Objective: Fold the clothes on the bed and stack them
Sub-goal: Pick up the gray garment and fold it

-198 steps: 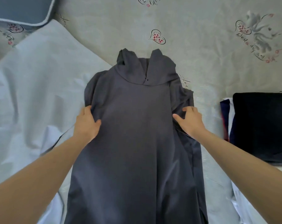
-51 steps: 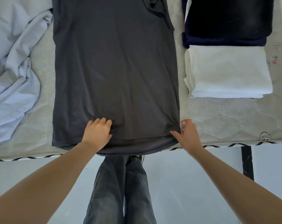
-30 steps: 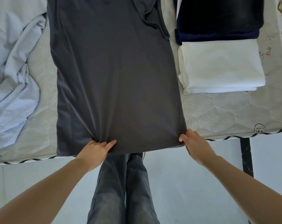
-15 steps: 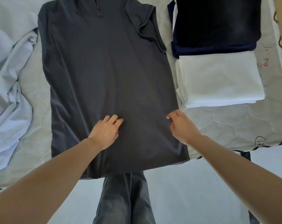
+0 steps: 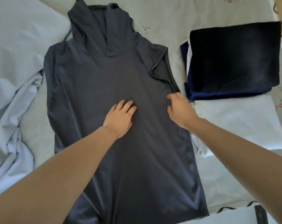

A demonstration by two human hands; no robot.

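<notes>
- The grey hoodie [image 5: 120,88] lies flat, front up, along the bed [image 5: 225,180], hood toward the far side, hem hanging over the near edge.
- Half a second ago both hands were lower on the body of the garment; a second ago they were pinching the hem at the bed's edge. They have since slid up to mid-chest.
- Left hand [image 5: 120,118] rests flat on the cloth, fingers straight and close together, holding nothing.
- Right hand [image 5: 179,109] is at the right side seam, just below the tucked-in sleeve, fingers loosely spread and slightly bent; no cloth is caught in them.
- That reads as smoothing finished after tugging the hem straight; the lengthwise fold is likely next.
- Folded black [image 5: 233,57] and white [image 5: 243,122] clothes wait just right of the hoodie; a pale blue sheet [image 5: 16,65] lies crumpled on the left.
</notes>
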